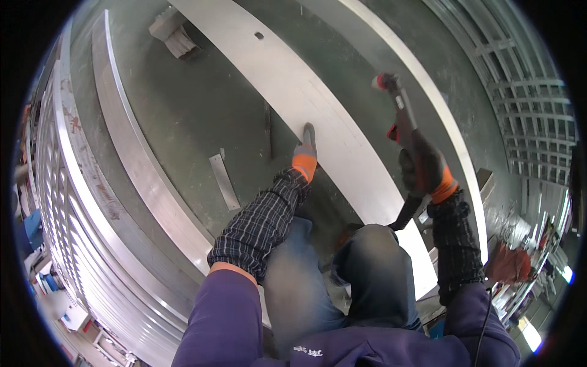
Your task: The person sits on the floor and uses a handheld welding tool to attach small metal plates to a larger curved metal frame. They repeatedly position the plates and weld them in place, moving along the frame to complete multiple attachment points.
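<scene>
A long, pale metal panel [330, 116] with a small slot near its far end runs diagonally past my knees. My left hand [307, 145], in a grey glove with an orange cuff, grips the panel's left edge. One digit lies along the top face; the others are mostly hidden. Raised over the right side, my gloved right hand [425, 168] is wrapped round a long black-and-grey hand tool [403, 107] with red parts. Its small red-and-black head points away from me, above the gap between the panel and a second long metal strip [440, 110]. The tool's exact kind is unclear.
Long metal profiles [131, 134] lie at the left beside stacked slatted frames [64, 177]. A small flat metal strip [224, 181] and a grey block-like piece [174, 33] rest on the green floor. More grid frames [526, 104] stand at the far right.
</scene>
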Available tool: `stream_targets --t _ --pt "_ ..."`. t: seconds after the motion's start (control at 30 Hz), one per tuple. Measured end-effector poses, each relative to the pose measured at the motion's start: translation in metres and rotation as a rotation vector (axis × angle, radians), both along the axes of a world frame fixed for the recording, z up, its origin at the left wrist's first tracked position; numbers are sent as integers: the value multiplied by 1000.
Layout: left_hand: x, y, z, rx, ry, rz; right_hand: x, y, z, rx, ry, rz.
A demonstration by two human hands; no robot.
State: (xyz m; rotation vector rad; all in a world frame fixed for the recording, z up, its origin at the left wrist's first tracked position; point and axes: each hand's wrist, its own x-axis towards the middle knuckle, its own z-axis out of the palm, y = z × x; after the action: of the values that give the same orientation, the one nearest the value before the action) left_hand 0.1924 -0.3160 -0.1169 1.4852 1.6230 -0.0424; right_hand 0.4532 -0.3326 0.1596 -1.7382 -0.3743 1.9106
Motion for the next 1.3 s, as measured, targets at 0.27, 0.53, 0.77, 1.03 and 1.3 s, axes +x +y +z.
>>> stream_targets --t 0.27,0.53,0.77,1.03,1.3 --pt "-12 14 -23 -210 -255 491 -43 64 -4 204 -128 387" --pt "-21 15 57 -269 -368 584 24 76 -23 48 45 388" --pt "-32 26 46 -300 -243 343 131 -41 9 143 -71 494" --pt "-35 30 56 -243 -119 299 172 -67 102 237 -125 395" --pt "-51 10 74 -86 -71 283 19 39 37 341 259 196"
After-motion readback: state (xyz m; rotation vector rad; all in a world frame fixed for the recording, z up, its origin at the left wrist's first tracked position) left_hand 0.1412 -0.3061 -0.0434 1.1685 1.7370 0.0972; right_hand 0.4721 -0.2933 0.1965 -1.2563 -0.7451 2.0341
